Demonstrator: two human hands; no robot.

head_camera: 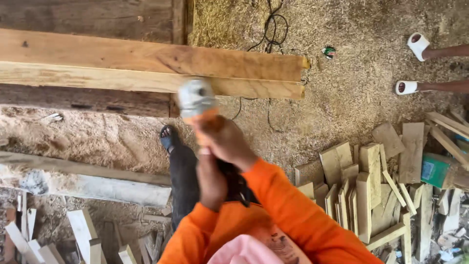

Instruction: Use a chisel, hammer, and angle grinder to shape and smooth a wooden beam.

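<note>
Right hand (225, 142) clenched round the orange body of a power tool (196, 100), grey head blurred, raised just in front of the near edge of the two stacked planks (146, 68). Left hand (211, 178) below it, knuckles up, apparently closed on the tool's rear grip; exact hold hidden behind the right wrist. Orange sleeves (288, 205) running back to the bottom edge of view. One sandalled foot (168, 138) planted on the sawdust floor under the planks.

Judged: a two-handed hold suited a tool of this kind; steady stance and the black cord (271, 29) kept well behind the working end seemed wise. Cord seen looping over the floor past the planks' far edge.

Planks lying across a dark, heavy timber bed (88, 100), their right ends overhanging. Floor (351, 83) thick with sawdust and shavings. Heap of short offcuts (371, 190) near the right edge, more scraps at the bottom left corner. Green box (435, 170) among the offcuts. Another person's feet in white slippers (413, 66) at the top right corner.
</note>
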